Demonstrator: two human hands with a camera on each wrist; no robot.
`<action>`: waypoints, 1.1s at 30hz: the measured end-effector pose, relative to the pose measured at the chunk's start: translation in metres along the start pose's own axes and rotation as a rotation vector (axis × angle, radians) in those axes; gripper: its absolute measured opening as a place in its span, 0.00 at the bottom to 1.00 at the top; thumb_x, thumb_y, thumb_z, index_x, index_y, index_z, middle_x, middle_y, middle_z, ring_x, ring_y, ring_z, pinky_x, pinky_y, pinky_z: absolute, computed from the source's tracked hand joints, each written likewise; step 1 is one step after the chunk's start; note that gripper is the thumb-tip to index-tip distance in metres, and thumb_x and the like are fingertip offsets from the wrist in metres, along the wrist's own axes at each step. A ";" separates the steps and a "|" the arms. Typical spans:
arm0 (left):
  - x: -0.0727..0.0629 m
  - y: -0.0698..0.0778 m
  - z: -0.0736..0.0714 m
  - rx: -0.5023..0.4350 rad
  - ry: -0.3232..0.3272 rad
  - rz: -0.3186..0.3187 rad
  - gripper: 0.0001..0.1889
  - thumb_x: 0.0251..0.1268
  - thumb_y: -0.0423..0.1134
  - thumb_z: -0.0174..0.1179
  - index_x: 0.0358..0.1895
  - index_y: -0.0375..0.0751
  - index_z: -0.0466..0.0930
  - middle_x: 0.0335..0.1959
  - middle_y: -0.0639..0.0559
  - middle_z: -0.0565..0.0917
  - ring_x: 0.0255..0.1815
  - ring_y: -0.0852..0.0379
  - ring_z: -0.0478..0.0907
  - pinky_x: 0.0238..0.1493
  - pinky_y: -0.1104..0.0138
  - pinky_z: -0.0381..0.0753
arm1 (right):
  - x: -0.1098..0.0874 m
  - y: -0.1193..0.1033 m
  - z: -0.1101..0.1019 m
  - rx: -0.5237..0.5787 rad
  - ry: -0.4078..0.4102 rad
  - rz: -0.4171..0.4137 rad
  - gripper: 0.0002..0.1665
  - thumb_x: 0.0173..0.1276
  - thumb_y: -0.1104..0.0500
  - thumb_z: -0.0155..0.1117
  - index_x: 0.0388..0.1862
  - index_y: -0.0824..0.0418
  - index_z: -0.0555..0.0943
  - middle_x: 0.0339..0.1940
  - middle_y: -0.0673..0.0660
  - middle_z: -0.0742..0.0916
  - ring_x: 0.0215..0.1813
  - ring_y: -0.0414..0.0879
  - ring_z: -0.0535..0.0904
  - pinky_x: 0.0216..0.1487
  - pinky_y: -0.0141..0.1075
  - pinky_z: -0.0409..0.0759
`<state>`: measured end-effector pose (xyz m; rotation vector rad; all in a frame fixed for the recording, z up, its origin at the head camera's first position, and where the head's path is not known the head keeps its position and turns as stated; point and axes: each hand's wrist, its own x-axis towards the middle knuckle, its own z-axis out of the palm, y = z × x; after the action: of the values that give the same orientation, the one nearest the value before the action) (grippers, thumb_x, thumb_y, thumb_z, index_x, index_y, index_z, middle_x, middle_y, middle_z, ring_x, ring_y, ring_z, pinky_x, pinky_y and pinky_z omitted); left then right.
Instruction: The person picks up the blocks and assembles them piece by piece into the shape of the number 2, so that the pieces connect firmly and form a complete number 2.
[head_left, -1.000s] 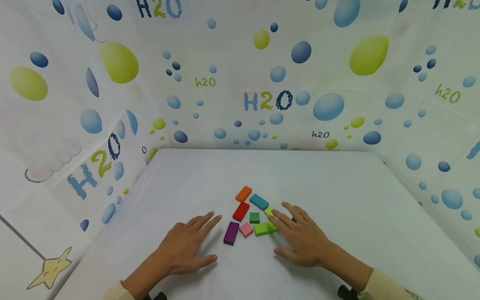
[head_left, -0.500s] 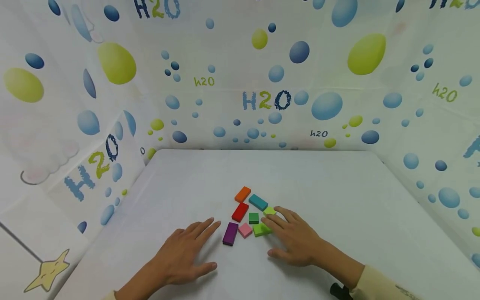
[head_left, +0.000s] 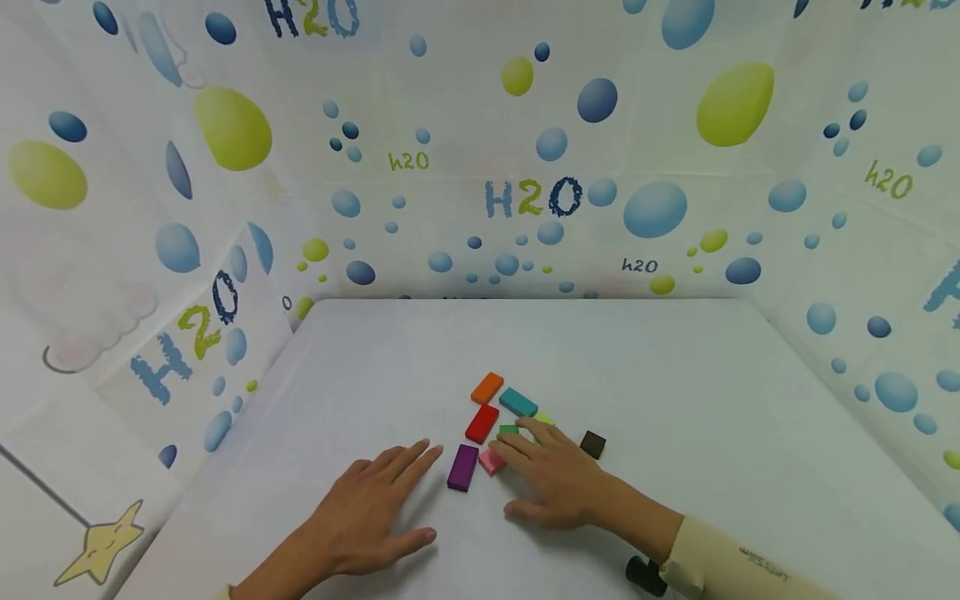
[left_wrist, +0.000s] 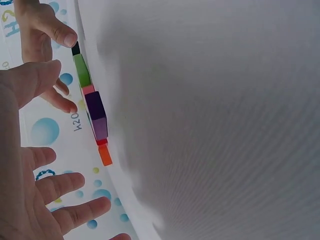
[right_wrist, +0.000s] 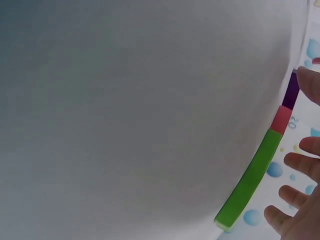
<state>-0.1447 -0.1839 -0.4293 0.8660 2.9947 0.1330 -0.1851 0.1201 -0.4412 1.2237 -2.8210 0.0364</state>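
Observation:
My left hand (head_left: 371, 508) hovers with fingers spread just left of a purple block (head_left: 462, 467). Above the right part of the cluster is my right hand (head_left: 551, 479), fingers extended and holding nothing. Its fingertips overlap a pink block (head_left: 491, 461) and a small green block (head_left: 509, 429) in the head view. The hand hides a long light green block there, but the right wrist view shows that light green block (right_wrist: 250, 182). Farther back lie a red block (head_left: 482, 423), an orange block (head_left: 487, 387) and a teal block (head_left: 518, 402).
A yellow-green block (head_left: 545, 418) peeks out behind the right hand. A dark block (head_left: 592, 444) lies to the right of it. The white table (head_left: 675, 367) meets a curtain (head_left: 450, 108) printed with bubbles at the back and sides.
My right hand has moved left over the cluster, covering the light green block and uncovering the dark block. My left hand has drawn slightly nearer to me. The blocks stay in place.

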 end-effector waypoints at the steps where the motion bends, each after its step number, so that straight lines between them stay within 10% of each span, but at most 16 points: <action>1: 0.000 -0.001 0.000 0.001 0.004 -0.001 0.50 0.59 0.77 0.54 0.82 0.59 0.53 0.79 0.54 0.64 0.73 0.49 0.67 0.60 0.42 0.75 | 0.002 -0.001 0.000 -0.002 -0.001 -0.008 0.47 0.67 0.29 0.59 0.78 0.49 0.64 0.76 0.48 0.72 0.78 0.55 0.59 0.76 0.54 0.62; 20: 0.003 -0.003 0.006 -0.038 0.051 0.012 0.49 0.61 0.75 0.55 0.81 0.59 0.54 0.78 0.55 0.65 0.73 0.51 0.66 0.59 0.44 0.75 | 0.043 -0.010 -0.001 0.078 -0.117 -0.036 0.50 0.66 0.35 0.66 0.82 0.46 0.58 0.80 0.44 0.67 0.82 0.56 0.54 0.76 0.59 0.59; 33: 0.007 -0.001 0.008 -0.047 0.100 0.050 0.48 0.63 0.74 0.55 0.82 0.58 0.52 0.78 0.54 0.65 0.74 0.53 0.65 0.60 0.46 0.74 | 0.058 -0.014 0.004 0.023 -0.076 -0.092 0.33 0.75 0.51 0.61 0.77 0.43 0.67 0.75 0.42 0.74 0.80 0.53 0.58 0.74 0.58 0.64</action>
<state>-0.1508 -0.1799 -0.4375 0.9579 3.0481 0.2542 -0.2144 0.0679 -0.4408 1.3869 -2.8315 0.0180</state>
